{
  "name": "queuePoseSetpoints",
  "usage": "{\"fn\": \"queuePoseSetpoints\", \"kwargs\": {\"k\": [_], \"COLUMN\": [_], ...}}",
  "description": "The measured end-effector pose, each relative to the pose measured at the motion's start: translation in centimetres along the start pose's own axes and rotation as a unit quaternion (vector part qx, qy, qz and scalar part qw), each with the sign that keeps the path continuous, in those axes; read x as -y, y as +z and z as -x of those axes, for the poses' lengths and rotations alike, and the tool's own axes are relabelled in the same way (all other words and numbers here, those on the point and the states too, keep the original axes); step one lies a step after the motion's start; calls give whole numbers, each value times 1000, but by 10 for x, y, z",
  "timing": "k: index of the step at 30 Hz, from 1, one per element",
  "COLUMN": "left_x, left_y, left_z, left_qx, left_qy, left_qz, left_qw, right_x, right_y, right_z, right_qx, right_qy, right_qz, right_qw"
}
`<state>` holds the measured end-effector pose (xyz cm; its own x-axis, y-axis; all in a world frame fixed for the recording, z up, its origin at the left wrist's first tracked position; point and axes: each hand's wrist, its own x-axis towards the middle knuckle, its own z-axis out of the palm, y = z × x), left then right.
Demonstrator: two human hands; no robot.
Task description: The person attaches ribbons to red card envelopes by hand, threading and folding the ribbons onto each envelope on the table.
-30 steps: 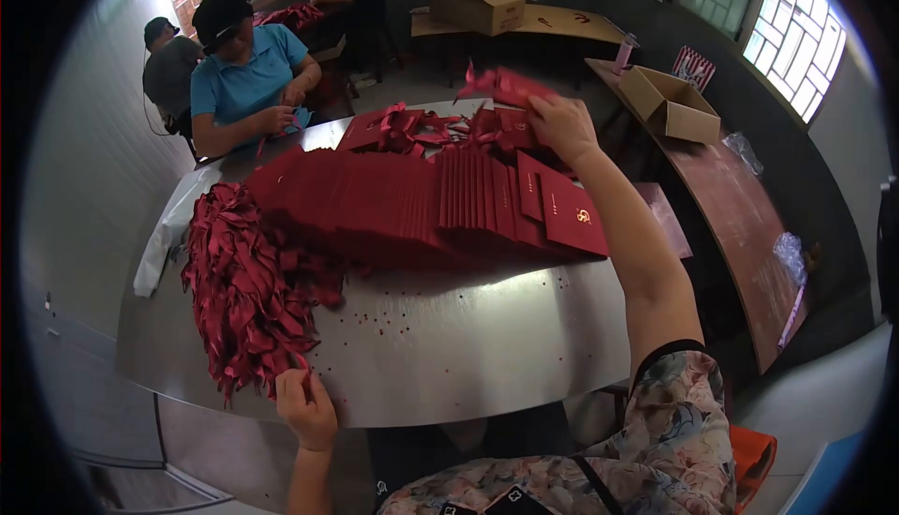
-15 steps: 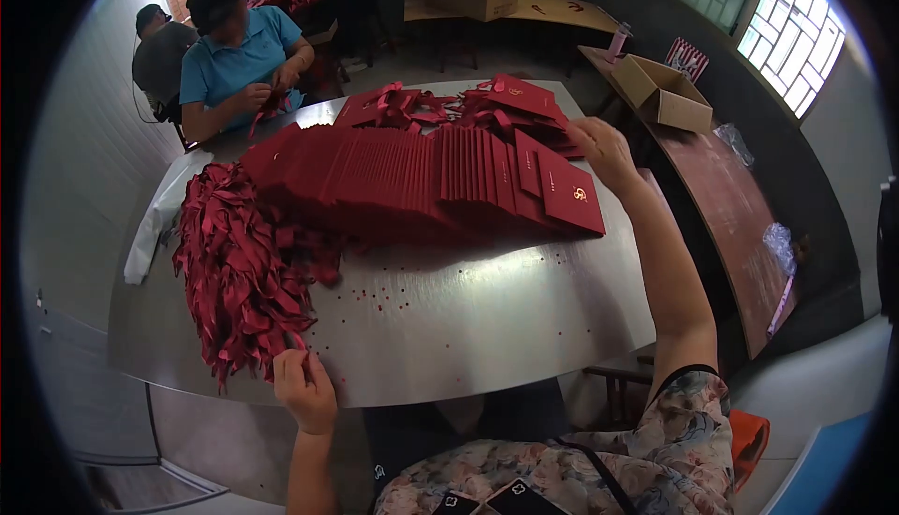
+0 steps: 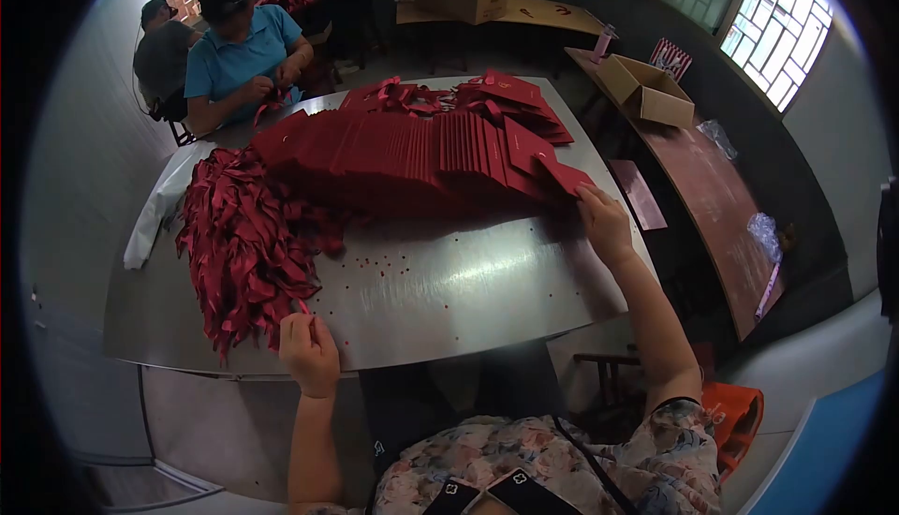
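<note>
- The flat packet at the near right end of the row is dark red and stiff-looking, with straight edges; it sits tilted against its neighbours, above the right part of the metal surface.
- The row of packets runs across the middle of the surface, dark red and tightly overlapped, the pieces leaning on one another like fanned cards; small gold print shows on some at the right end.
- The right hand is nearly closed, fingers and thumb narrow on the near right corner of the flat packet.
- The left hand is curled, thumb and forefinger pinched on a thin ribbon strip at the near edge of the surface.
- The ribbon pile is a thick, glossy, tangled heap of dark red, spread at the left of the surface and touching the left end of the row.
- Behind the row, ribboned packets lie in a loose stack at the far right.
- Small dark dots are scattered over the surface between the two hands and the row.
</note>
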<state>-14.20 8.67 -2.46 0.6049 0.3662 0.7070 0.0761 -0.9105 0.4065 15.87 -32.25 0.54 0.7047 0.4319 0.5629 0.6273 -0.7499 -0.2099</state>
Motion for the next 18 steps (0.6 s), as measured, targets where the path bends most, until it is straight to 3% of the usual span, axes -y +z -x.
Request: {"fn": "queuePoseSetpoints", "kwargs": {"k": [2, 4, 6, 7, 9, 11, 14, 18], "left_x": [-1, 0, 2, 2, 1, 1, -7, -59], "left_y": [0, 0, 0, 0, 1, 1, -1, 0], "left_z": [0, 0, 0, 0, 1, 1, -3, 6], "left_qx": [-11, -6, -2, -6, -3, -3, 0, 107], "left_qy": [7, 8, 10, 14, 15, 2, 47, 53], "left_qz": [2, -2, -7, -8, -7, 7, 5, 98], "left_qw": [1000, 1000, 1000, 1000, 1000, 1000, 999, 988], "right_x": [4, 13, 24, 32, 39, 88, 117, 177], "right_y": [-15, -26, -36, -39, -43, -43, -30, -34], "right_z": [6, 20, 39, 50, 81, 91, 120, 111], "right_qx": [-146, -240, -252, -248, -172, -150, -42, 72], "right_qy": [-9, 51, 95, 186, 298, 374, 429, 503], "right_qz": [7, -14, -73, -251, -514, -621, -646, -649], "right_qw": [989, 969, 960, 917, 786, 672, 629, 566]}}
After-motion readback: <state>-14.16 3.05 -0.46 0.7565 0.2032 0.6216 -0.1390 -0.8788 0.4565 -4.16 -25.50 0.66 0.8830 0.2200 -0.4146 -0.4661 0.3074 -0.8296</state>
